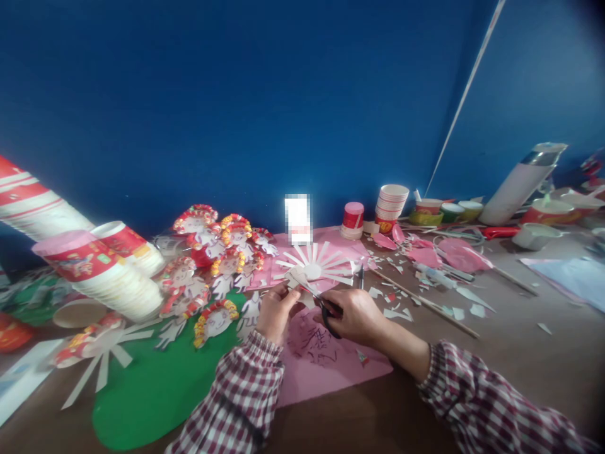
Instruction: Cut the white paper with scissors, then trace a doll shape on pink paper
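Note:
My left hand [278, 310] pinches a small pale paper piece [297, 277] over the pink sheet [345, 372]. Around the black handles of a pair of scissors [327, 315] the fingers of my right hand [357, 317] are wrapped. The blades point up and left, at the edge of the paper piece; whether they touch it is hard to tell. Just behind, a white paper shape with strips spread like rays [314, 271] lies on pink paper. Dark scribbled marks show on the pink sheet below my hands.
Stacked paper cups [113, 277] lean at the left, beside paper figures with red and yellow curled rims [215, 323] and a green sheet [155, 391]. Paper scraps, a wooden stick [425, 304], pink cutouts [460, 254] and cups [392, 205] lie right. A blue wall [212, 107] stands behind.

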`<state>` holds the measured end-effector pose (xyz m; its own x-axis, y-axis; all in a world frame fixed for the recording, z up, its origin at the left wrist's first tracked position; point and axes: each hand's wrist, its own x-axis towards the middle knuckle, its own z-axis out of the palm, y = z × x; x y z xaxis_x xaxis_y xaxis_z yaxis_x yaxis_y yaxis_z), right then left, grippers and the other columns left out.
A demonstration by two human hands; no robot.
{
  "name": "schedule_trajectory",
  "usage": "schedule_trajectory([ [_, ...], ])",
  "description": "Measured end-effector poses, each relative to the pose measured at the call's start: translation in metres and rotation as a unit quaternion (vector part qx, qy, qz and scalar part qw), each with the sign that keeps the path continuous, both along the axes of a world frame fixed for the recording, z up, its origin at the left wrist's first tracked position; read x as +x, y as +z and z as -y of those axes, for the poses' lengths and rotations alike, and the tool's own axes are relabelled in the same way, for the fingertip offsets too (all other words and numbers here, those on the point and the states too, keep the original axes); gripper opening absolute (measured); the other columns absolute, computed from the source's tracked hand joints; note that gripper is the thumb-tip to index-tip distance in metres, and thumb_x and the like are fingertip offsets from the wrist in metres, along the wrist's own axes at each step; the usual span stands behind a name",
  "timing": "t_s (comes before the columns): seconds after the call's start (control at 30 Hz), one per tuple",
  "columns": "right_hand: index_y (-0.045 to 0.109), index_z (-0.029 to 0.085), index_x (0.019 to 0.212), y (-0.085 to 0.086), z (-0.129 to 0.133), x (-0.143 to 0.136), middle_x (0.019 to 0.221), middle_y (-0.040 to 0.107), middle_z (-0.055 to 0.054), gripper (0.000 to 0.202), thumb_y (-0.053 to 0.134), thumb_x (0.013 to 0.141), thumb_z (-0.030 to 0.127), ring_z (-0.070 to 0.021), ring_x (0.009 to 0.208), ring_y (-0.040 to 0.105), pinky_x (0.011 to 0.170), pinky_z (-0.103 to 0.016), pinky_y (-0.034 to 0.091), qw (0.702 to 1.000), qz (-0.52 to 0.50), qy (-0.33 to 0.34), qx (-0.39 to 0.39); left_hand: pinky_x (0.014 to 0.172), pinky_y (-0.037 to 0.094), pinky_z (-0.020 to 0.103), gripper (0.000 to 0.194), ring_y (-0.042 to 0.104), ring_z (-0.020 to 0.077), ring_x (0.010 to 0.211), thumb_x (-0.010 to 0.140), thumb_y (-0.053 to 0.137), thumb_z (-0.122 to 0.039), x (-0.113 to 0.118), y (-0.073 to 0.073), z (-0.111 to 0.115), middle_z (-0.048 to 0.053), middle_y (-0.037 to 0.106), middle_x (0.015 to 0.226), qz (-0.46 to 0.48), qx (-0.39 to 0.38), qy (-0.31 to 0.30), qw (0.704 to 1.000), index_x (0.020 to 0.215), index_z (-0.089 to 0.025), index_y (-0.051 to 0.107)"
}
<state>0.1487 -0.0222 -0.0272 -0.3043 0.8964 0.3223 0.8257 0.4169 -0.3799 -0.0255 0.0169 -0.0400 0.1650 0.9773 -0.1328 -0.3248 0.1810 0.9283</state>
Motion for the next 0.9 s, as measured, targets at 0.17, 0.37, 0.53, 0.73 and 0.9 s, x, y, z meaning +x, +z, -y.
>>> schedule_trajectory([
  [0.17, 0.053, 0.018, 0.066, -0.0012, -0.0002, 0.0003, 0.059, 0.056, 0.001, 0.024, 0.058, 0.076, 0.040, -0.0104, 0.055, 0.046, 0.053, -0.023, 0.024, 1.000, -0.005, 0.008, -0.003, 0.059, 0.047, 0.027, 0.017, 0.059, 0.0147, 0.059, 0.059, 0.072, -0.022, 0.0026, 0.0046, 0.0022, 0.002, 0.065, 0.064, 0.026, -0.020, -0.002, 0.999, 0.073, -0.014, 0.067],
  [0.37, 0.054, 0.018, 0.067, -0.0009, 0.0002, -0.0003, 0.059, 0.055, 0.001, 0.023, 0.058, 0.077, 0.038, -0.0104, 0.055, 0.046, 0.054, -0.022, 0.025, 1.000, -0.007, 0.008, -0.004, 0.059, 0.046, 0.027, 0.014, 0.059, 0.0149, 0.058, 0.062, 0.071, -0.024, 0.0034, 0.0015, 0.0021, 0.001, 0.065, 0.062, 0.043, 0.002, -0.020, 0.999, 0.073, -0.015, 0.069],
  [0.53, 0.054, 0.018, 0.069, -0.0032, 0.0006, -0.0005, 0.061, 0.057, 0.001, 0.017, 0.058, 0.076, 0.033, -0.0106, 0.056, 0.048, 0.054, -0.022, 0.025, 1.000, -0.003, 0.005, -0.004, 0.058, 0.046, 0.027, 0.012, 0.057, 0.0136, 0.055, 0.065, 0.070, -0.023, 0.0032, -0.0018, 0.0012, 0.000, 0.062, 0.058, 0.053, 0.006, -0.024, 0.998, 0.074, -0.015, 0.068],
  [0.73, 0.056, 0.018, 0.069, -0.0014, 0.0009, 0.0002, 0.061, 0.058, 0.000, 0.020, 0.057, 0.077, 0.036, -0.0110, 0.056, 0.049, 0.054, -0.023, 0.025, 1.000, 0.000, 0.006, -0.008, 0.058, 0.046, 0.024, 0.019, 0.059, 0.0120, 0.059, 0.063, 0.071, -0.022, 0.0026, 0.0018, 0.0012, 0.000, 0.065, 0.067, 0.062, -0.029, -0.018, 0.997, 0.080, -0.015, 0.067],
  [0.9, 0.056, 0.018, 0.068, 0.0018, 0.0021, 0.0009, 0.060, 0.058, 0.001, 0.018, 0.059, 0.076, 0.035, -0.0108, 0.056, 0.049, 0.054, -0.022, 0.026, 1.000, 0.000, 0.007, -0.005, 0.061, 0.048, 0.026, 0.021, 0.060, 0.0142, 0.065, 0.063, 0.071, -0.023, -0.0026, 0.0033, -0.0004, 0.002, 0.066, 0.071, 0.044, -0.027, -0.037, 0.998, 0.083, -0.015, 0.066],
])
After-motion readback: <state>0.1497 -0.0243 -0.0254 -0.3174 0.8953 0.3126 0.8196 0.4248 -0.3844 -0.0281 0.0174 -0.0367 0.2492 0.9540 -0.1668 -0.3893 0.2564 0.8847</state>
